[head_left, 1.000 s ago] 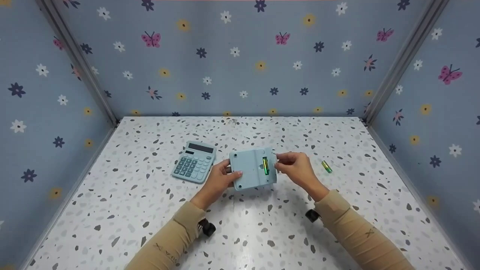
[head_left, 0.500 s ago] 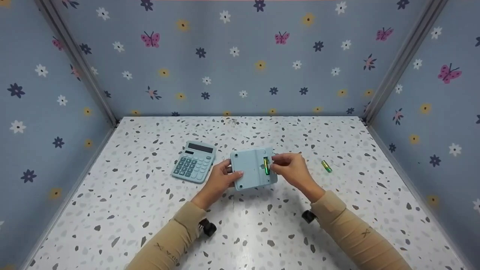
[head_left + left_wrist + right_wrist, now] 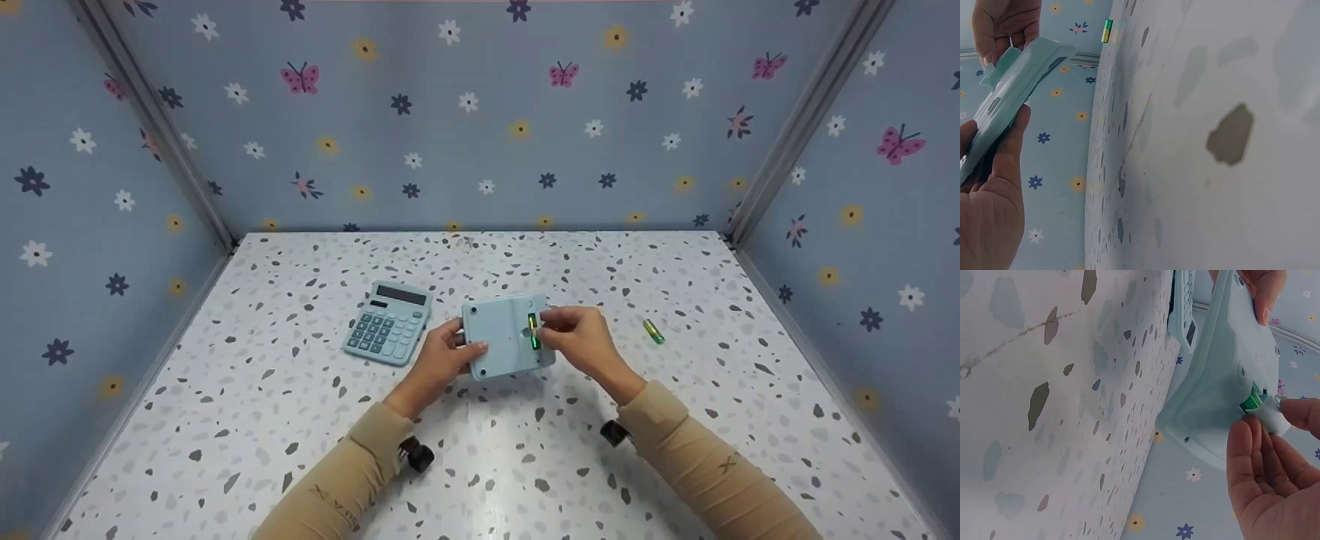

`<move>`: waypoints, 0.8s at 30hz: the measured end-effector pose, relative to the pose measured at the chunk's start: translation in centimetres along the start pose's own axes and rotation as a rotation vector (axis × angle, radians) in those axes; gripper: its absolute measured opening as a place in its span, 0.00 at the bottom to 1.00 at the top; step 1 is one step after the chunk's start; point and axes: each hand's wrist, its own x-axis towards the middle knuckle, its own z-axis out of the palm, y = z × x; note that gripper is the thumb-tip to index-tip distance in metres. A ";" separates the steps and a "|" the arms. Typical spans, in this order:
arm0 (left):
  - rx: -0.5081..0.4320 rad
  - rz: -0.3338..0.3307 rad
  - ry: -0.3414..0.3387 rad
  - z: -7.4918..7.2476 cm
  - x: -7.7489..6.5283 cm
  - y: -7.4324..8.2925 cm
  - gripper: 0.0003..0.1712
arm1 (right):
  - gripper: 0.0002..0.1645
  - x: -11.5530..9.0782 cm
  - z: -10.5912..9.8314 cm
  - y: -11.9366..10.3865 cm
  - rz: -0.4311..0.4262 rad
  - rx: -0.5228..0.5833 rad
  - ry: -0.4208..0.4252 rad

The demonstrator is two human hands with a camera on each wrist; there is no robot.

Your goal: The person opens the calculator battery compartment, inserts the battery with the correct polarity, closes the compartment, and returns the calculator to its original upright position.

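Observation:
My left hand [image 3: 439, 364] grips a light blue calculator [image 3: 496, 339] by its left side, back face up and raised over the table. A green battery [image 3: 533, 331] lies in the slot near its right end. My right hand [image 3: 589, 341] is at that end. In the right wrist view, its thumb and fingers pinch a small pale blue battery cover [image 3: 1273, 417] close over the slot, partly hiding the green battery. From the left wrist side, the cover [image 3: 1001, 66] stands tilted against the calculator's back.
A second light blue calculator [image 3: 390, 324] lies face up on the speckled table [image 3: 465, 480], left of the hands. One loose green battery [image 3: 653, 331] lies to the right. Flower-patterned walls [image 3: 480, 150] enclose the back and both sides.
My right hand has moved a little left, from the calculator's right edge to over the battery slot, bringing the cover with it. The left hand and calculator have hardly moved.

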 end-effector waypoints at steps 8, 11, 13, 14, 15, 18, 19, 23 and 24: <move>-0.007 -0.008 0.009 0.1 0.2 -0.1 0.32 | 0.17 0.1 0.2 0.0 0.002 -0.012 0.010; -0.005 -0.011 0.011 0.1 0.3 -0.2 0.32 | 0.16 0.0 0.3 0.0 0.006 -0.003 0.012; -0.008 -0.013 0.010 0.1 0.3 -0.2 0.32 | 0.16 0.0 0.4 0.0 0.007 0.002 0.016; -0.008 -0.014 0.010 0.1 0.3 -0.2 0.32 | 0.16 0.0 0.4 0.1 0.005 0.003 0.017; -0.008 -0.012 0.007 0.0 0.3 -0.2 0.32 | 0.16 0.0 0.4 0.1 0.004 0.005 0.018; -0.007 -0.012 0.007 0.1 0.2 -0.1 0.32 | 0.16 0.0 0.5 0.1 -0.003 0.001 0.024; -0.006 -0.012 0.008 0.1 0.1 0.0 0.32 | 0.16 0.0 0.5 0.1 -0.007 -0.001 0.026; -0.002 -0.016 0.012 0.2 -0.1 0.2 0.33 | 0.15 0.0 0.5 0.1 -0.018 -0.010 0.029; -0.001 -0.014 0.011 0.2 -0.1 0.2 0.33 | 0.15 0.0 0.5 0.1 -0.018 -0.010 0.030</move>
